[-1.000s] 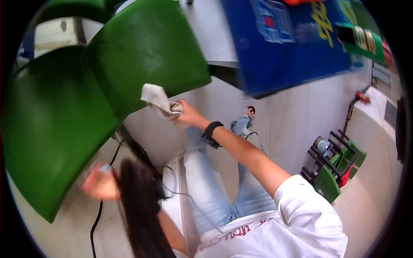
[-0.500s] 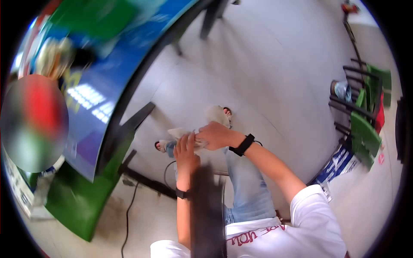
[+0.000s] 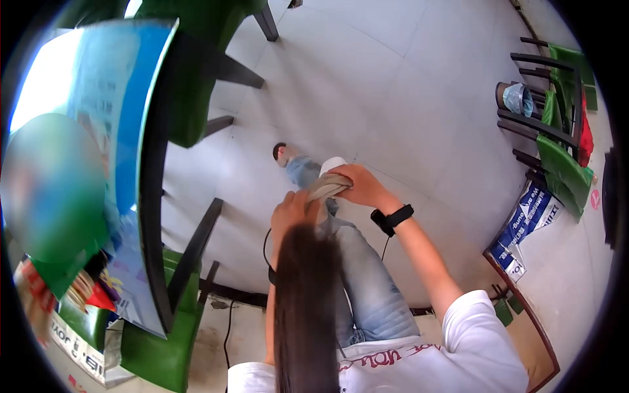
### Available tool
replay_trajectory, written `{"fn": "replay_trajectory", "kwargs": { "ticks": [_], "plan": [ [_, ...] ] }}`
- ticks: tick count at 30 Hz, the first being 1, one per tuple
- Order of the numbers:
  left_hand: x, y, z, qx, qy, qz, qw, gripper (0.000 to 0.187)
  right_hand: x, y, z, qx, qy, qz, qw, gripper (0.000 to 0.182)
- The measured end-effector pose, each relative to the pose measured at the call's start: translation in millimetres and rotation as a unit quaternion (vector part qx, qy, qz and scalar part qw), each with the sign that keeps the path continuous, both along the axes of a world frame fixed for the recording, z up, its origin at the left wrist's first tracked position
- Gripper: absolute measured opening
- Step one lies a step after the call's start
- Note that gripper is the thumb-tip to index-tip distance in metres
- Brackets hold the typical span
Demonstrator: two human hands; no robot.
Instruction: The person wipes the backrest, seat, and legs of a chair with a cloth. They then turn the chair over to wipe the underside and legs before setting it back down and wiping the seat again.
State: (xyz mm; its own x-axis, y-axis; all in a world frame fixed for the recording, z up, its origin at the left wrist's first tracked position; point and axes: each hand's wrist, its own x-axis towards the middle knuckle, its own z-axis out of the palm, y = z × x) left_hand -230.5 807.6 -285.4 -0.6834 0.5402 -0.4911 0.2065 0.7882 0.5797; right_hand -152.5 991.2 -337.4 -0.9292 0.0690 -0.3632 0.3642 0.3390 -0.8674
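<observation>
A greyish-beige cloth (image 3: 324,188), bunched and folded, stretches between my two hands in front of my legs. My right hand (image 3: 362,186) is closed on its right end, fingers curled over the fabric. At the other end, my left hand (image 3: 288,213) is closed around the cloth too, its lower part hidden behind dark hair hanging into view. Black bands circle both wrists. Below the hands are my jeans (image 3: 377,281) and one sandalled foot (image 3: 280,153).
To the left stands a table (image 3: 151,216) with a glossy blue top and dark edge, green chairs (image 3: 160,347) around it. Along the right wall are more green chairs (image 3: 560,173), a bin (image 3: 517,99) with a bag liner, and a printed blue carton (image 3: 527,223). A black cable (image 3: 228,334) lies on the floor.
The view has turned, and the table now sits differently at left. Both hands keep hold of the cloth, which is now drawn into a folded strip; the right hand has moved slightly up and right.
</observation>
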Motion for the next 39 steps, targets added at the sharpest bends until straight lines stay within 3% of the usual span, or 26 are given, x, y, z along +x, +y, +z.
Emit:
{"fn": "replay_trajectory", "kwargs": {
  "ticks": [3,7,10,13,18,20,21,22,23,24,29,32,33,34,36,38,39],
  "plan": [
    [-31.2,1.9,-12.0,0.013,-0.009,0.046,0.999,0.015,-37.7,1.5,5.0,-0.014,0.004,-0.044,0.999,0.038],
    [-80.4,11.4,-28.1,0.042,0.07,0.071,0.994,0.019,-96.7,11.5,-1.6,-0.04,-0.038,-0.076,0.996,0.042],
    [-109.6,40.1,-29.4,0.04,0.018,0.11,0.993,0.018,-133.1,31.8,-7.8,0.122,-0.012,0.012,0.992,0.047],
    [-126.1,76.1,-22.3,0.004,0.016,0.102,0.995,0.017,-152.9,58.6,-25.6,0.151,0.01,0.028,0.988,0.048],
    [-166.9,122.7,-20.4,0.009,0.018,0.128,0.992,0.013,-189.8,112.0,-41.4,0.012,-0.023,0.029,0.999,0.047],
    [-190.6,155.5,0.9,-0.037,0.05,0.221,0.973,0.013,-209.1,134.0,-43.4,0.008,-0.033,0.056,0.998,0.046],
    [-200.4,166.8,11.9,-0.063,0.058,0.264,0.961,0.013,-219.1,141.8,-38.7,0.027,0.038,0.027,0.999,0.042],
    [-207.5,151.6,-7.0,0.037,0.162,0.275,0.947,0.015,-228.1,148.1,-34.4,0.043,0.052,0.027,0.997,0.039],
    [-221.9,175.3,17.5,-0.031,0.197,0.312,0.929,0.016,-240.9,157.0,-31.3,0.065,0.071,0.03,0.995,0.037],
    [-232.4,179.1,23.2,0.026,0.176,0.368,0.913,0.016,-255.3,169.2,-28.6,0.091,0.094,0.035,0.991,0.034],
    [-262.3,240.4,37.1,0.017,0.28,0.418,0.864,0.02,-316.3,238.1,-3.1,-0.018,0.099,-0.039,0.994,0.022],
    [-271.4,272.2,37.2,-0.021,0.432,0.449,0.781,0.023,-350.5,267.0,14.3,-0.015,0.181,-0.112,0.977,0.025],
    [-275.3,279.0,43.3,-0.064,0.482,0.428,0.762,0.026,-361.9,273.7,20.7,0.004,0.212,-0.124,0.969,0.027],
    [-280.5,284.0,45.9,-0.1,0.59,0.381,0.704,0.03,-374.3,277.7,27.5,0.021,0.244,-0.134,0.96,0.029],
    [-294.9,278.5,62.1,-0.063,0.684,0.324,0.65,0.03,-394.3,271.4,43.0,0.058,0.283,-0.14,0.947,0.034],
    [-318.9,282.4,79.2,0.073,0.704,0.449,0.545,0.03,-419.9,260.4,63.6,0.0,0.33,-0.15,0.932,0.037],
    [-331.3,286.8,92.4,0.109,0.69,0.466,0.543,0.03,-433.5,252.5,75.3,-0.054,0.334,-0.15,0.929,0.04]
  ]
}}
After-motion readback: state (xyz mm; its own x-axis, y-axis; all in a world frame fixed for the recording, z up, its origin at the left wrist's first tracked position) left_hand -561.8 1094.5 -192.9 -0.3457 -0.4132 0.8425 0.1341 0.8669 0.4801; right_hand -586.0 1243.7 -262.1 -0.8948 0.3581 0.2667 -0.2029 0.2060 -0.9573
